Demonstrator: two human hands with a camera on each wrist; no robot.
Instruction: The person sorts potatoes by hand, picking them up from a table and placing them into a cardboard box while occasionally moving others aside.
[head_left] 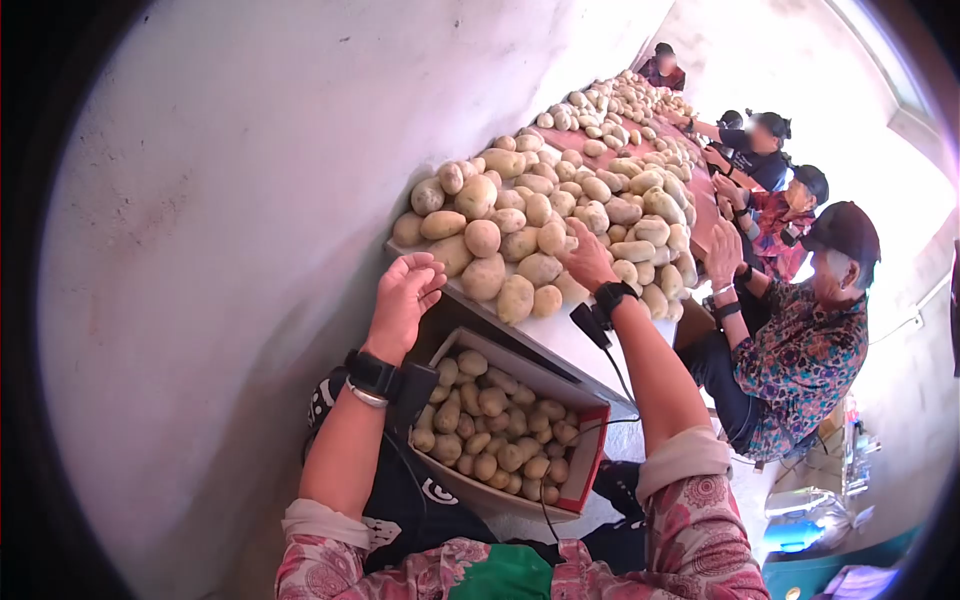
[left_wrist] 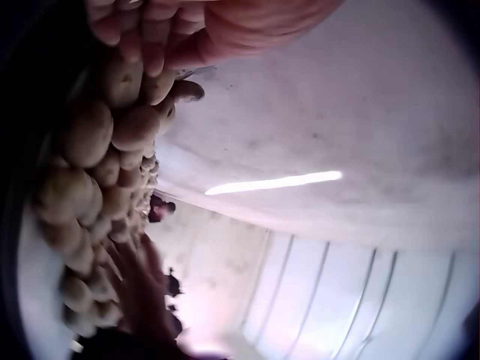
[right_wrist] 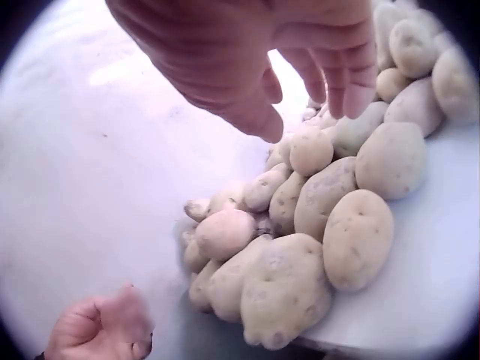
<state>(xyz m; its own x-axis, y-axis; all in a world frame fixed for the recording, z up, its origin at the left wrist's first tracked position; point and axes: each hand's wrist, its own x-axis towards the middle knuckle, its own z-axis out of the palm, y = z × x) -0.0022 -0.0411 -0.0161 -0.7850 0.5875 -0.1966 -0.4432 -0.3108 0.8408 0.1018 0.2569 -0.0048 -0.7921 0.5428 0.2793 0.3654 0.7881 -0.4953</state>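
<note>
A long heap of potatoes (head_left: 482,238) covers the table (head_left: 575,345). My right hand (head_left: 590,262) is over the near part of the heap. In the right wrist view, its thumb (right_wrist: 259,124) and bent fingers stand apart, just above the potatoes, with nothing visible between them. My left hand (head_left: 402,305) hovers by the table's near left corner, fingers loosely curled and holding nothing visible. Its fingertips (left_wrist: 154,60) overlap the nearest potatoes in the left wrist view. Below the table edge, a cardboard box (head_left: 592,455) holds many smaller potatoes (head_left: 492,402).
A pale wall (head_left: 230,200) runs along the left side of the table. Several people line the right side, the nearest person (head_left: 810,340) in a flowered shirt. A cable (head_left: 622,375) hangs from my right wrist. Clear plastic with something blue (head_left: 795,535) lies at the lower right.
</note>
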